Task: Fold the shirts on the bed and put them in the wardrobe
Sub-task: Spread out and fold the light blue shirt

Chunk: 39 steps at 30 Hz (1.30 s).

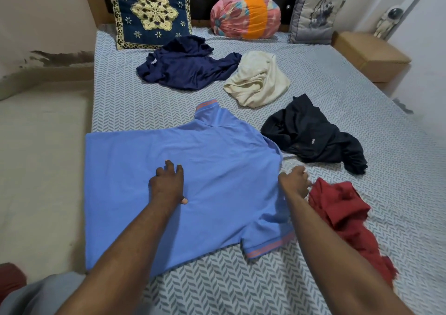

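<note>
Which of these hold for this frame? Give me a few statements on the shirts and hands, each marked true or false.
1. The blue shirt lies spread out on the bed. True.
2. The left hand holds the red shirt. False: it rests palm down on the blue shirt; the red shirt lies crumpled beside the right hand.
3. The cream shirt is neatly folded. False: it lies in a crumpled heap.
4. The black shirt lies to the right of the blue shirt's collar. True.
5. The navy shirt is draped over the navy cushion. False: it lies crumpled on the sheet in front of the cushion.
</note>
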{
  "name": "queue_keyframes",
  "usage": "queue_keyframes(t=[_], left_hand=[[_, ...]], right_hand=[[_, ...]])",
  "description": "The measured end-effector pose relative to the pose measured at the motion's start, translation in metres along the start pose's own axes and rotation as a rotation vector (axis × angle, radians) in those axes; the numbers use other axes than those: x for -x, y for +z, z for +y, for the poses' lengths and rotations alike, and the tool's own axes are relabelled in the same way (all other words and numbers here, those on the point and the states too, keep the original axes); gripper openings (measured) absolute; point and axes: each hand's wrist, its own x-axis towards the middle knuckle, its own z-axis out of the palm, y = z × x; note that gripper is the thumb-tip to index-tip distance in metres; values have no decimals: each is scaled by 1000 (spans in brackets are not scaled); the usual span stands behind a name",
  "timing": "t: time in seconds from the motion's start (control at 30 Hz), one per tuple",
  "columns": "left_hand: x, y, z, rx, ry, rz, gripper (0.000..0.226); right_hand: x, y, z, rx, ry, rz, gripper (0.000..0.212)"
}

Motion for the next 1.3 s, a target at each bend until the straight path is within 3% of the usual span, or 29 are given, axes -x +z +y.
queue_keyframes(t=[0.17,0.27,0.33,0.47,0.5,0.57,0.6,0.67,0.7,0.77,0.93,1.03,1.1,1.17,1.3], left_hand=[[51,28,4,9,171,322,63],[79,42,9,91,224,294,56],[98,47,10,160,203,182,49],[123,63,-10,353,230,124,40],[130,67,-18,398,251,113,41],[145,73,-34,449,299,87,45],[149,76,-41,442,331,72,47],[159,81,-55,362,387,66,49],[166,82,-60,319,400,59,48],[179,82,-70,279,387,43,40],[204,87,-91,75,251,64,29],[209,90,-101,-15,155,21,33],[209,92,-107,-58,132,-31,40],[208,91,-111,-86,125,-91,36],[200,87,-118,-24,113,-223,30]], right_hand=[[43,0,59,23,142,-270,66],[61,-7,77,22,38,-328,55],[62,-14,88,-62,43,-289,46],[76,-17,99,-65,91,-155,50],[87,-14,97,-44,20,-87,50],[110,-8,95,-39,-335,36,42],[121,-4,93,-59,-540,2,38],[142,4,93,-22,-858,-258,36],[150,7,93,51,-971,-361,37],[163,11,92,181,-1111,-391,39],[159,12,86,299,-1129,-301,19],[146,0,84,240,-1123,-171,16],[141,-7,85,336,-1148,-210,7],[139,-8,90,454,-1124,-364,15],[141,-6,88,488,-1048,-412,12]])
